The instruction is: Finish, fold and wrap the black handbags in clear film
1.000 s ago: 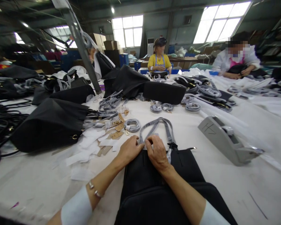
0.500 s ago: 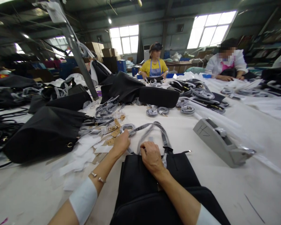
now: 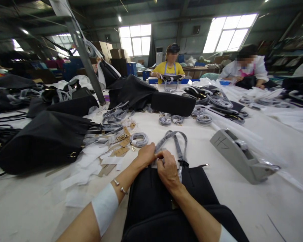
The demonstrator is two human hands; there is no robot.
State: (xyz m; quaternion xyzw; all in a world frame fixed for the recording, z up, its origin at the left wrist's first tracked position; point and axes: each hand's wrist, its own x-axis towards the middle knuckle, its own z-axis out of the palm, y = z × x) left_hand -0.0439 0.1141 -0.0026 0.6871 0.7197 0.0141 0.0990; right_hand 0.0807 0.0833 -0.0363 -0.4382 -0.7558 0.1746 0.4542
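Observation:
A black handbag [image 3: 147, 198] lies in front of me on the white table. Its handle [image 3: 182, 143], wrapped in clear plastic, arches up from the far edge. My left hand [image 3: 146, 155] is closed at the left foot of this handle, fingertips mostly hidden. Right beside it, my right hand [image 3: 168, 169] is closed with bent fingers over the bag's top edge; what it pinches is hidden. A coiled strap [image 3: 138, 139] in plastic, with a gold clip, lies just beyond my left hand. Brown tags [image 3: 123, 143] and white paper slips [image 3: 91, 156] spread to its left.
A grey tape dispenser [image 3: 232, 154] stands at the right. More black bags [image 3: 45, 137] lie at the left, and wrapped strap coils [image 3: 204, 119] farther back. A metal post [image 3: 84, 57] rises at the back left. Two co-workers [image 3: 170, 69] handle black items across the table.
My left hand has left the coiled strap and moved right to the handle's foot, beside my right hand. The coil now lies free. My right hand has stayed at the bag's top edge.

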